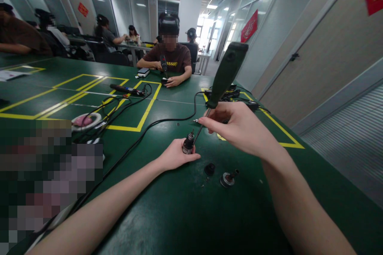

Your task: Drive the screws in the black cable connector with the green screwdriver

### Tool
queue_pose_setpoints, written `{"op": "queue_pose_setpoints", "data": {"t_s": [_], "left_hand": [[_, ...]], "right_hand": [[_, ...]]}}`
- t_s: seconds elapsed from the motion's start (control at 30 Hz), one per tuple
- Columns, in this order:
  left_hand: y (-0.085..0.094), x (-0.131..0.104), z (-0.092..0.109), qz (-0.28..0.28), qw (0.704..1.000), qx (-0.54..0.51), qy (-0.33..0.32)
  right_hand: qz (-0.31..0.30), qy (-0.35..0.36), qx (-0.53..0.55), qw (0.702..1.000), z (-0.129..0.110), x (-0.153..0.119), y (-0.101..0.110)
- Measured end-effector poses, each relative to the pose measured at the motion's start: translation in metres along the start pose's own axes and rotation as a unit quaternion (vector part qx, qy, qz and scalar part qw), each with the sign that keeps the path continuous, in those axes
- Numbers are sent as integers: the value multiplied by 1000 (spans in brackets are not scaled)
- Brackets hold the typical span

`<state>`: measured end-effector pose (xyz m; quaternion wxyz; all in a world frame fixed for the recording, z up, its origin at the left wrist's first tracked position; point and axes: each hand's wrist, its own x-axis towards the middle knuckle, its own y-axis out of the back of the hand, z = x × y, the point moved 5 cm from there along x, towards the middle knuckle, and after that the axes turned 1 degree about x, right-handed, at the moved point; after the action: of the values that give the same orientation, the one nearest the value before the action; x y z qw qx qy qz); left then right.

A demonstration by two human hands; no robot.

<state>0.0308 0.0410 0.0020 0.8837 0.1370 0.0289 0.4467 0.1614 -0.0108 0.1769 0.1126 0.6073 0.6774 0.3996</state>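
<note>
My left hand (175, 154) is closed around a dark cylindrical part (188, 143) with a thin metal tip, held upright on the green table (143, 215). My right hand (236, 127) grips a screwdriver (229, 71) with a thick dark green handle, tilted up to the right; its thin shaft slopes down beside the cylindrical part. A small metal piece (195, 120) sticks out from between my right thumb and fingers. Nearer to me lie a small black cap (210, 169) and a round metal part with a stem (227, 179).
A black cable (158, 120) crosses the table on the left. Beyond are a black pen-like tool (125, 89), a white ring with something pink (86, 121), and black cables (236, 95) at the right. Across the table, a person (170, 57) holds a power tool.
</note>
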Motion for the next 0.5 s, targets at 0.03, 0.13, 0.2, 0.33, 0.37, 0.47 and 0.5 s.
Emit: {"op": "queue_pose_setpoints", "data": {"t_s": [0.03,0.13,0.2,0.33,0.37,0.47,0.5], "left_hand": [[0,0,0,0,1000,0,1],[0,0,2,-1,1000,6,2],[0,-1,3,-1,1000,8,1],[1,-1,2,1,1000,15,2],[1,-1,1,2,1000,16,4],[1,-1,1,3,1000,16,6],[1,-1,1,3,1000,15,6]], "right_hand": [[-7,-2,12,1000,0,0,0],[-13,-6,54,998,-2,-1,2],[-16,-9,78,997,-3,-1,2],[-12,-38,125,991,1,-2,4],[-2,-45,136,990,2,-2,5],[19,-58,151,987,5,-1,7],[21,-58,154,986,5,-1,7]]}}
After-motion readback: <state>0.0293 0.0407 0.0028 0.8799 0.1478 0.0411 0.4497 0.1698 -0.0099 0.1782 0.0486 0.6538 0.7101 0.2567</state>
